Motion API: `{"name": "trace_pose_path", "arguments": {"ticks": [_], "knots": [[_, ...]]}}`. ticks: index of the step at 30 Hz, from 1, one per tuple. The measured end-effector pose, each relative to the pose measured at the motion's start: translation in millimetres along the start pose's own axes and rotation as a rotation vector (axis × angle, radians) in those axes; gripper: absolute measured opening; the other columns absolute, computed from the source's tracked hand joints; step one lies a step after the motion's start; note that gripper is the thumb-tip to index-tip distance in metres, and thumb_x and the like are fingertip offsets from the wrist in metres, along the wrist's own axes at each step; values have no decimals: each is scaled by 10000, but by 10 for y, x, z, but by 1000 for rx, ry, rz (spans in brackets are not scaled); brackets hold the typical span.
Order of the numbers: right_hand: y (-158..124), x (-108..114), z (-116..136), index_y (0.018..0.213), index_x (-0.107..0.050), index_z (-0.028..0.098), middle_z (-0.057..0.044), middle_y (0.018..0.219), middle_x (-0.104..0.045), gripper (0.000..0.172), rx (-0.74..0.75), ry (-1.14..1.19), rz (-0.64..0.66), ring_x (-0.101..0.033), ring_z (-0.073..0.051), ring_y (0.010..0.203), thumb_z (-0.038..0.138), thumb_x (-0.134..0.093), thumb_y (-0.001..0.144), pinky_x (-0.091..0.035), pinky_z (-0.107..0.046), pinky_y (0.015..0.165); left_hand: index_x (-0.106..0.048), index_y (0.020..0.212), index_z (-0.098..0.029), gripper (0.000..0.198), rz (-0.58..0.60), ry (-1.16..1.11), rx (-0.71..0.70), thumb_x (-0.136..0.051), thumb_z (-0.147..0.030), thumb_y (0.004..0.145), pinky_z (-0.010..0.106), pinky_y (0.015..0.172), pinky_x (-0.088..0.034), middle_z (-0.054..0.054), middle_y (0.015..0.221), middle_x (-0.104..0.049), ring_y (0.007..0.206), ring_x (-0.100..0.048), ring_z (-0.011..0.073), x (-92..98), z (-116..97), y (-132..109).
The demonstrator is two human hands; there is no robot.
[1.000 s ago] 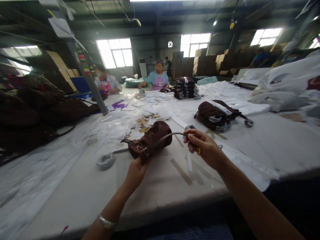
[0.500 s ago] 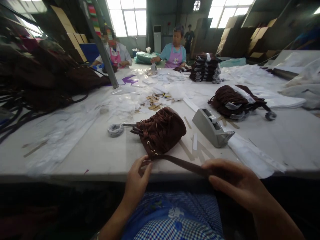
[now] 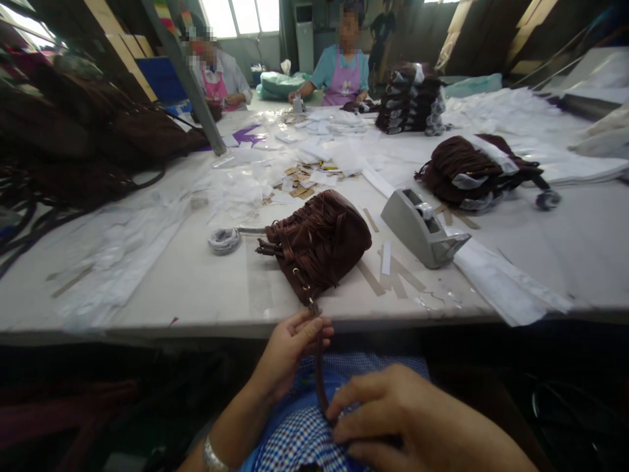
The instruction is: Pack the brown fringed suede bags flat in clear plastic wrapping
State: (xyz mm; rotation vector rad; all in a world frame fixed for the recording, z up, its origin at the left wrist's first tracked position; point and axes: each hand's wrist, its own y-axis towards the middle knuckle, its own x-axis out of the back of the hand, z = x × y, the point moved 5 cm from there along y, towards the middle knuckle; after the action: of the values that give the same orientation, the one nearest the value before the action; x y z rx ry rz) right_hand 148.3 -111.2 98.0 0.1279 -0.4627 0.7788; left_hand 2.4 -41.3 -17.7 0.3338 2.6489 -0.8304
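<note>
A brown fringed handbag (image 3: 327, 239) lies on its side near the front edge of the white table. Its brown strap (image 3: 320, 373) hangs over the edge toward my lap. My left hand (image 3: 297, 344) is closed, pinching the strap close to the metal ring where it joins the bag. Lower down, my right hand (image 3: 393, 413) has its fingers curled on the strap near my checked apron; part of the strap there is hidden. A grey wrapped coil (image 3: 225, 241) on a second strap end lies left of the bag.
A grey tape dispenser (image 3: 422, 229) stands right of the bag, beside loose paper strips (image 3: 393, 272). Wrapped brown bags (image 3: 474, 172) lie behind it, with a taller stack (image 3: 410, 101) farther back. Brown bags (image 3: 98, 137) are heaped at left by a metal post (image 3: 189, 78). Co-workers sit across.
My right hand has come down and left toward my lap, swinging the strap from sideways to hanging down. My left hand has shifted right along the bag's end. The view has tilted down.
</note>
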Motion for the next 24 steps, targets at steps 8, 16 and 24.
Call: {"name": "trace_pose_path", "arguments": {"ticks": [8,16,24], "knots": [[120,29,-101,1131,-719,215,-40,1110,-717,287,25,120,55,-668,-154,1029,161,-626,865,-489,-214,947,-699,1074,-135,328,64,21,-30,-678,-376,853,282,805,-559,134,1126,-696,898,-681,188,46,-13,-46],[128,121,-278,1239,-649,203,-92,1154,-698,529,114,439,26,-663,-229,1033,394,-777,763,-522,-317,928,-702,988,-135,332,88,60,-16,-635,-436,864,187,618,-469,62,783,-679,647,-591,108,143,-35,-27],[525,652,-661,1249,-633,272,-64,1316,-620,308,113,-272,-592,-550,-220,1242,265,-496,974,-422,-426,1087,-646,840,-163,390,79,567,-300,-486,-508,924,190,461,-263,-56,529,-433,449,-346,76,142,-490,218]]}}
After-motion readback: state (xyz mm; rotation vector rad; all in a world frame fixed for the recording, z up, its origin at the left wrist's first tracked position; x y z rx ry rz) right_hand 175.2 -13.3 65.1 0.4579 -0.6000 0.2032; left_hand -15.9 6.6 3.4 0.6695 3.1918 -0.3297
